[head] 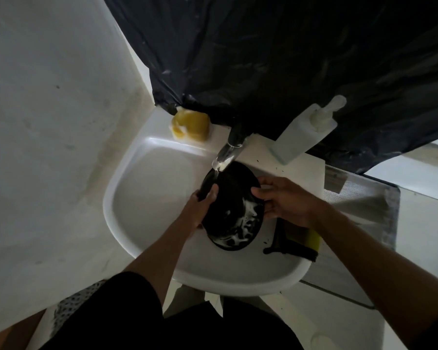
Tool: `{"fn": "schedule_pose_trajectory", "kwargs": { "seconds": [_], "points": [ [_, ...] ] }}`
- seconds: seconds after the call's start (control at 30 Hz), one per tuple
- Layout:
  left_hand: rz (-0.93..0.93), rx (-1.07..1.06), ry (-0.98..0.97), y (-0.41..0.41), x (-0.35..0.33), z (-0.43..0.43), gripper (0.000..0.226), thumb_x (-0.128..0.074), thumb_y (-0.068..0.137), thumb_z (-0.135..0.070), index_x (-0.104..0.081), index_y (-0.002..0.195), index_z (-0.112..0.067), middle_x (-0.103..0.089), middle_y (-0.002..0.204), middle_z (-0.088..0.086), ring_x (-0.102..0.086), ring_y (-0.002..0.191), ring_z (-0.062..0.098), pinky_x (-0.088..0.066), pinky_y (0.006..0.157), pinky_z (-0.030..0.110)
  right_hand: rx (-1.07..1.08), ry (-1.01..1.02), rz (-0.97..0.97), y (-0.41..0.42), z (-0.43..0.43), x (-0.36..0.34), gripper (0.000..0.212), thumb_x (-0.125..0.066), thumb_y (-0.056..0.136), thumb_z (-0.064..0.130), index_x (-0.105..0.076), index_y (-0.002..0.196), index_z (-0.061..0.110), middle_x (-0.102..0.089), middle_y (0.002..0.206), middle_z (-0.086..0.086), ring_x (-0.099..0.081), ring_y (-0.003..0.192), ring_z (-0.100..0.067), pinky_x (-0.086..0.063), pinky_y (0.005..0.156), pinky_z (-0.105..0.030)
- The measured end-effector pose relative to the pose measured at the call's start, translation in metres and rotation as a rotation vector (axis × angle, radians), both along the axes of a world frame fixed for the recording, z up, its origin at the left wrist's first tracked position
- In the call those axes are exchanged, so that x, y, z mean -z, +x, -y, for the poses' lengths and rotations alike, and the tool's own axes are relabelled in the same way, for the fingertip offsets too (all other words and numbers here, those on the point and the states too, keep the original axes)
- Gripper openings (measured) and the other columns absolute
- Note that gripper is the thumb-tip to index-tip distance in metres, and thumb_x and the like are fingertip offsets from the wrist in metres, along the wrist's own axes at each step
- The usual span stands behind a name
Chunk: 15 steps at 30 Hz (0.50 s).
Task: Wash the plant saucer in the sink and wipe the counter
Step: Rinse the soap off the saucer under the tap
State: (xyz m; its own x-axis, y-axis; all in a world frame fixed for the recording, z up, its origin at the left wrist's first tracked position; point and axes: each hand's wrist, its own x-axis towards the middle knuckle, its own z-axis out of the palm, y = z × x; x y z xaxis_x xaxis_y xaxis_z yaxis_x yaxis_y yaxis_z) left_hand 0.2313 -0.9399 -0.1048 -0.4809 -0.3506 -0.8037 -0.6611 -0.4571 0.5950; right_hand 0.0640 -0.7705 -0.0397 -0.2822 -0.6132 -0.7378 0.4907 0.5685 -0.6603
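Rinsing seemed the step: left hand (202, 206) gripped the soapy saucer (232, 195) under the tap (227, 153), right hand (287, 201) touched its rim, loose-fingered. Next move likely called for turning it to flush the foam (247, 218).

Tap (228, 150): base concealed by black plastic sheet (263, 59). Plant saucer (234, 198): left rim covered by left hand (202, 205).
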Motion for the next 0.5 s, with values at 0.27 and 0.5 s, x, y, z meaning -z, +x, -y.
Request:
{"fn": "schedule_pose_trajectory", "kwargs": {
  "seconds": [0.27,0.5],
  "points": [
    [0.019,-0.022,-0.122,0.011,0.003,0.018,0.062,-0.090,0.074,-0.047,-0.059,0.121,-0.020,-0.071,0.112,0.000,-0.072,0.097,0.017,-0.063,0.084,0.040,0.018,0.065,-0.086,-0.007,0.000,0.009,0.020,-0.060,0.100,0.015,-0.065,0.119,0.013,-0.074,0.112,-0.011,-0.073,0.096,-0.025,-0.060,0.077,-0.038],
    [0.126,0.006,-0.354,0.033,0.003,0.042,0.088,-0.092,0.053,-0.067,-0.062,0.116,-0.014,-0.070,0.108,0.000,-0.070,0.099,0.018,-0.060,0.080,0.031,-0.025,0.089,-0.121,0.004,0.029,0.029,0.036,-0.068,0.095,0.032,-0.062,0.128,0.019,-0.072,0.119,-0.006,-0.070,0.106,-0.022,-0.059,0.082,-0.035]
  ]
}}
